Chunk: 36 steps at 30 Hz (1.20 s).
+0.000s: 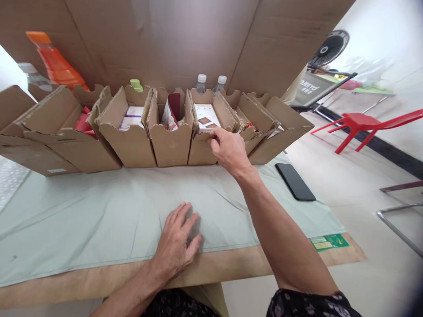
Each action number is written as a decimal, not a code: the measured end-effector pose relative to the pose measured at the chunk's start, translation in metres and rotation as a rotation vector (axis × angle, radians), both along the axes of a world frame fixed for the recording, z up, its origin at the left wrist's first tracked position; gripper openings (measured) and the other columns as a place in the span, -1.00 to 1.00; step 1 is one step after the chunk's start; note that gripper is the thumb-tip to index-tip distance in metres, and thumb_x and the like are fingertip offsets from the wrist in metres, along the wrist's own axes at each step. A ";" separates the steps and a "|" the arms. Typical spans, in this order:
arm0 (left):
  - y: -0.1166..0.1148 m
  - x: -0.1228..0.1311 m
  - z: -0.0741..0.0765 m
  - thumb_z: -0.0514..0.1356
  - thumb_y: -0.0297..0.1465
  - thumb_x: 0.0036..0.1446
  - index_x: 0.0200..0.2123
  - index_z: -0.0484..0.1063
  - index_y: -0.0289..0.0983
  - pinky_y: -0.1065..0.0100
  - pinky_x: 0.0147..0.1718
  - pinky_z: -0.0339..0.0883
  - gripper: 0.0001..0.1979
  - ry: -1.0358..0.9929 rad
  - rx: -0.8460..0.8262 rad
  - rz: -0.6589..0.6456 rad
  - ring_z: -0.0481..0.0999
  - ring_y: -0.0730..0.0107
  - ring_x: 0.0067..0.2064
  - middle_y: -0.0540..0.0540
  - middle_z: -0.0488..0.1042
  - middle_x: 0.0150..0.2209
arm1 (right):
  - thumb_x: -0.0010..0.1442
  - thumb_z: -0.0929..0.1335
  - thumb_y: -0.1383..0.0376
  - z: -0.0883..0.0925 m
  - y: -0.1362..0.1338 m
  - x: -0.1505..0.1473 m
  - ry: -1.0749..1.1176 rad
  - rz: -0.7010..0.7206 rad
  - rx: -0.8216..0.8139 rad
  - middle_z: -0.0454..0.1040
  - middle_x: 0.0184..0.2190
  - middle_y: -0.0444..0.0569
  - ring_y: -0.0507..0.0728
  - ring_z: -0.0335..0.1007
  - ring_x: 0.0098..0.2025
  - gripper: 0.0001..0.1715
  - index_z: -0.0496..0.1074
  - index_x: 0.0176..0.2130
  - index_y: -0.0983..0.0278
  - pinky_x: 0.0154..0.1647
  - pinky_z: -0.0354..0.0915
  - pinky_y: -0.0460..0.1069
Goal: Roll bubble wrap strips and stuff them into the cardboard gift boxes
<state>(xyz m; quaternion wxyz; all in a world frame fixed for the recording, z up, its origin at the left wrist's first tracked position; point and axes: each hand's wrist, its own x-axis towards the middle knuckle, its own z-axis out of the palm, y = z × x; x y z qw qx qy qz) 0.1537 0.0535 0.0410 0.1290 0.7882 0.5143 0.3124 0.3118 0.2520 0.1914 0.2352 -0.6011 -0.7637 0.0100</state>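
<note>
My right hand (pixel 228 149) reaches forward to a row of cardboard bins, its fingers curled over the front rim of one cardboard bin (pixel 202 151). In that bin stands a white box with brown squares (pixel 207 115), just behind my fingertips; my fingertips are partly hidden. My left hand (pixel 180 235) lies on the pale green cloth (pixel 109 211) near the table's front edge, fingers spread and holding nothing. To the left, another bin (pixel 171 145) holds a patterned packet with a dark red side (pixel 172 112). Purple-and-white boxes (pixel 134 116) sit one bin further left.
Behind the bins rises a tall cardboard panel (pixel 198 39). An orange bottle (pixel 57 64) and white-capped bottles (pixel 201 82) stand between. A black phone (pixel 295 182) lies at the right on the cloth. Beyond the table are a red chair (pixel 360 122) and a fan (pixel 330 47).
</note>
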 end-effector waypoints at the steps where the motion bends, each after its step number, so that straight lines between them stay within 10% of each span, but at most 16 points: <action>1: 0.000 -0.001 0.002 0.17 -0.43 0.29 0.24 0.39 -0.25 -0.23 0.26 0.36 -0.55 -0.068 0.029 0.041 0.34 -0.16 0.38 -0.37 0.37 0.34 | 0.30 0.30 0.34 -0.001 -0.008 0.003 0.009 0.001 0.018 0.63 -0.35 0.02 0.24 0.54 -0.28 -0.71 0.59 -0.10 0.25 -0.19 0.33 0.07; 8: -0.002 -0.014 0.018 0.15 -0.35 0.37 0.45 0.10 -0.13 -0.03 0.11 0.54 -0.37 -0.391 -0.002 0.289 0.33 -0.09 0.40 -0.31 0.21 0.43 | 0.25 0.39 0.25 -0.031 -0.176 0.111 0.213 0.197 0.294 0.65 -0.31 -0.05 0.21 0.59 -0.31 -0.81 0.59 -0.13 0.11 -0.26 0.44 0.11; 12: -0.005 -0.017 0.029 0.17 -0.31 0.34 0.49 0.02 -0.08 0.36 -0.42 0.54 -0.29 -0.463 -0.264 0.229 0.36 -0.18 0.37 -0.31 0.17 0.46 | 0.12 0.54 0.09 -0.062 -0.264 0.171 0.595 -0.295 0.382 0.64 -0.01 0.14 0.44 0.58 0.06 -0.20 0.41 0.31 -0.07 -0.02 0.48 0.36; 15: -0.003 -0.009 0.045 0.19 -0.26 0.32 0.52 -0.08 -0.05 0.23 -0.23 0.60 -0.21 -0.507 -0.319 0.166 0.25 -0.20 0.44 -0.27 0.10 0.51 | 0.07 0.53 -0.13 -0.086 -0.291 0.187 0.787 -0.467 0.180 0.53 0.19 0.25 0.54 0.46 0.24 0.06 0.27 0.42 0.03 0.22 0.34 0.49; 21: -0.001 0.015 0.063 0.17 -0.39 0.26 0.39 0.22 -0.18 -0.06 0.22 0.44 -0.37 -0.583 -0.370 -0.088 0.44 -0.02 0.30 -0.24 0.40 0.34 | 0.04 0.54 -0.14 -0.116 -0.272 0.163 0.686 -0.338 0.025 0.61 0.04 0.20 0.51 0.47 0.21 -0.23 0.52 0.10 0.23 0.24 0.38 0.36; 28: -0.015 -0.024 0.058 0.21 -0.31 0.32 0.25 0.36 -0.21 0.02 0.17 0.49 -0.54 -0.665 -0.239 0.208 0.52 0.04 0.17 -0.18 0.58 0.08 | 0.22 0.48 0.06 -0.094 -0.216 0.099 0.566 -0.104 0.066 0.64 -0.06 0.12 0.38 0.55 0.08 -0.56 0.51 0.01 0.23 0.15 0.43 0.26; 36: 0.036 -0.099 0.058 0.33 -0.25 0.12 0.07 0.41 -0.22 0.14 0.08 0.43 -0.54 -0.752 -0.145 0.462 0.55 0.14 0.03 -0.13 0.54 -0.01 | 0.25 0.41 0.07 -0.083 -0.118 0.011 0.627 0.193 -0.041 0.57 -0.15 0.05 0.22 0.50 -0.16 -0.65 0.41 -0.07 0.22 -0.10 0.48 0.14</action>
